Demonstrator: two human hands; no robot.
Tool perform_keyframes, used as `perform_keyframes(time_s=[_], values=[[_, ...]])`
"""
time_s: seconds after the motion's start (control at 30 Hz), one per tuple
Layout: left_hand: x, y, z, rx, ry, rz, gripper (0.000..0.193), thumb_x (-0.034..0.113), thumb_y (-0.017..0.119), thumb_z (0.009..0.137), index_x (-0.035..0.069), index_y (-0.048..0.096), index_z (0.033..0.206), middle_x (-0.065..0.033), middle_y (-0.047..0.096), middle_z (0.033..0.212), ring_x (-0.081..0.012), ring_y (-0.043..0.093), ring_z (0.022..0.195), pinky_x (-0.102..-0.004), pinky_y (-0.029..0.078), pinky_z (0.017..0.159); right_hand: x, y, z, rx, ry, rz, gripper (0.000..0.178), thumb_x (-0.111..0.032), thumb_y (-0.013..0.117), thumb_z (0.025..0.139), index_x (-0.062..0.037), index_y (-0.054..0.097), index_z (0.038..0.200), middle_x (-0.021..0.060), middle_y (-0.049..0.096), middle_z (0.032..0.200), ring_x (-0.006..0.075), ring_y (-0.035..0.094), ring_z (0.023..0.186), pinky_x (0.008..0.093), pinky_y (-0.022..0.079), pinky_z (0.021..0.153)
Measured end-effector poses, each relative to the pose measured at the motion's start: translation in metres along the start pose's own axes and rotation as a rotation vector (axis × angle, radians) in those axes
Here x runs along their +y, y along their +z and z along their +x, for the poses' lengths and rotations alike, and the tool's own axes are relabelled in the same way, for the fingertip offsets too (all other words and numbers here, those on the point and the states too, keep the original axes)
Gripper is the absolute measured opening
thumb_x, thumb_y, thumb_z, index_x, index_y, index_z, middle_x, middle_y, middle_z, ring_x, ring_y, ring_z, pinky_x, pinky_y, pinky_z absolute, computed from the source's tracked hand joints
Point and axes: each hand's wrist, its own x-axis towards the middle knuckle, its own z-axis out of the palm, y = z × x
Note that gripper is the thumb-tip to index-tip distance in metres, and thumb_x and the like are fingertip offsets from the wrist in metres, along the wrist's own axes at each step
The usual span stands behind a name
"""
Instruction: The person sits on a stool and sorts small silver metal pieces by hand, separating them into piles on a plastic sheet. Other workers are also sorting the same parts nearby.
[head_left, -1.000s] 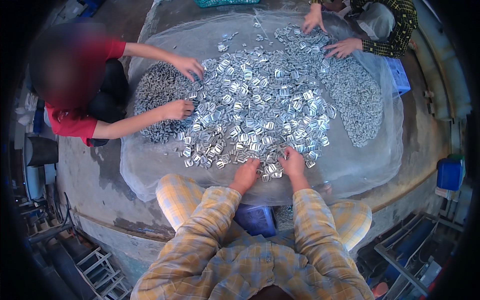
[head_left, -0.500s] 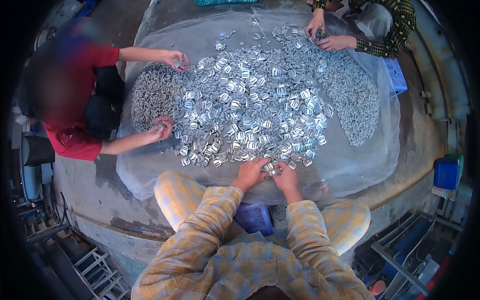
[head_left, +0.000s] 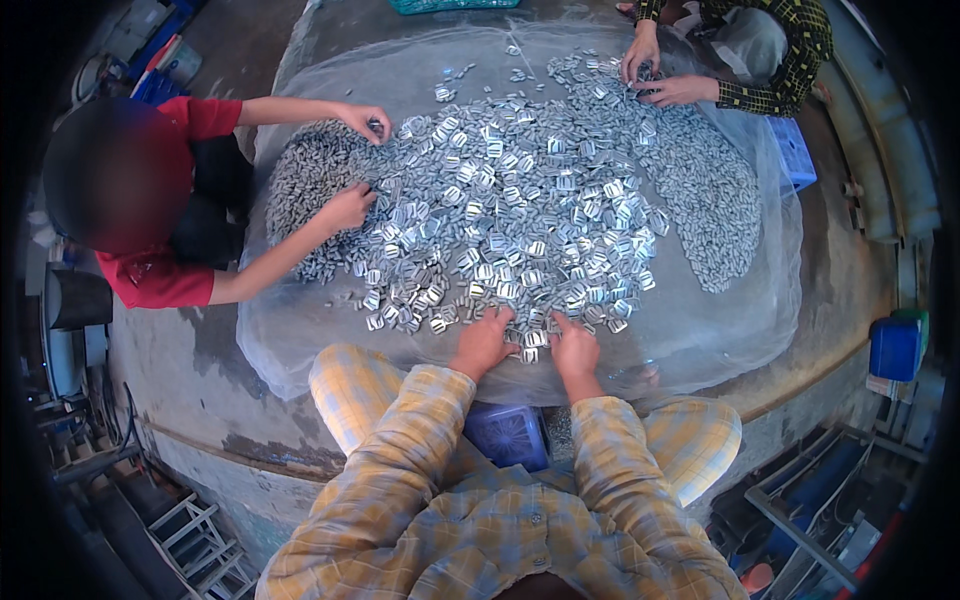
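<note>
Metal buckles (head_left: 530, 215) lie in a heap just ahead of both hands, its near edge touching the fingertips. Half a second ago the two hands met over a few pieces; now they stand apart, with a small cluster of buckles (head_left: 533, 341) on the pale sheet (head_left: 700, 345) between them. Left hand (head_left: 484, 344) has its fingers bent at the cluster's left side; right hand (head_left: 573, 348) has its fingers bent at the right side. Whether either grips a piece, I cannot tell. Beyond the left hand, a co-worker's lower hand (head_left: 350, 206) has moved up to the heap's edge. Behind the hands, between the wrists, sits a blue basket (head_left: 507, 436). Any lettering is too small to read.
</note>
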Motion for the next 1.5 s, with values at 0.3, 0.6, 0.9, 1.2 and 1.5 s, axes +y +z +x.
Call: perform_keyframes(time_s=[0.3, 0.6, 0.9, 1.2, 1.5], values=[[-0.009, 0.011, 0.003, -0.127, 0.025, -0.02, 0.03, 0.016, 0.069, 0.064, 0.012, 0.051, 0.088, -0.0082, 0.056, 0.089, -0.0306, 0.058, 0.077, -0.0406, 0.046, 0.064, 0.024, -0.029, 0.028, -0.254, 0.417, 1.545, 0.034, -0.015, 0.066, 0.07, -0.0041, 0.055, 0.101, 0.0044, 0.054, 0.076, 0.0106, 0.047, 0.049, 0.0278, 0.037, 0.044], [0.027, 0.026, -0.002, 0.065, 0.141, -0.161, 0.028, 0.011, 0.068, 0.066, 0.009, 0.05, 0.088, -0.0106, 0.057, 0.093, -0.031, 0.057, 0.08, -0.0415, 0.045, 0.066, 0.046, -0.017, 0.018, -0.462, 0.177, 2.394, 0.027, -0.027, 0.047, 0.078, -0.0084, 0.053, 0.096, 0.0099, 0.05, 0.08, 0.0131, 0.038, 0.038, 0.0277, 0.029, 0.037], [0.033, 0.021, 0.01, -0.065, 0.198, -0.242, 0.045, 0.008, 0.07, 0.063, 0.012, 0.049, 0.103, -0.012, 0.053, 0.093, -0.0324, 0.057, 0.083, -0.0397, 0.047, 0.07, 0.056, -0.012, 0.028, -0.378, 0.167, 2.474, 0.023, -0.03, 0.045, 0.081, -0.0099, 0.054, 0.088, 0.0077, 0.051, 0.076, 0.0136, 0.038, 0.041, 0.0288, 0.029, 0.041], [0.053, 0.049, 0.002, 0.09, 0.253, -0.101, 0.042, 0.011, 0.071, 0.063, 0.01, 0.05, 0.099, -0.0135, 0.047, 0.093, -0.0335, 0.054, 0.086, -0.0415, 0.046, 0.071, 0.048, -0.023, 0.026, -0.187, 0.274, 2.581, 0.027, -0.033, 0.042, 0.082, -0.0116, 0.056, 0.089, 0.0077, 0.053, 0.075, 0.0167, 0.042, 0.049, 0.0352, 0.036, 0.051], [0.031, 0.054, 0.018, 0.115, 0.138, -0.504, 0.027, 0.001, 0.063, 0.063, 0.007, 0.053, 0.088, -0.0074, 0.052, 0.084, -0.0258, 0.055, 0.077, -0.0345, 0.045, 0.065, 0.053, -0.014, 0.035, -0.162, 0.399, 2.531, 0.022, -0.029, 0.045, 0.08, -0.0108, 0.056, 0.082, 0.0076, 0.053, 0.076, 0.0152, 0.043, 0.052, 0.0325, 0.036, 0.051]])
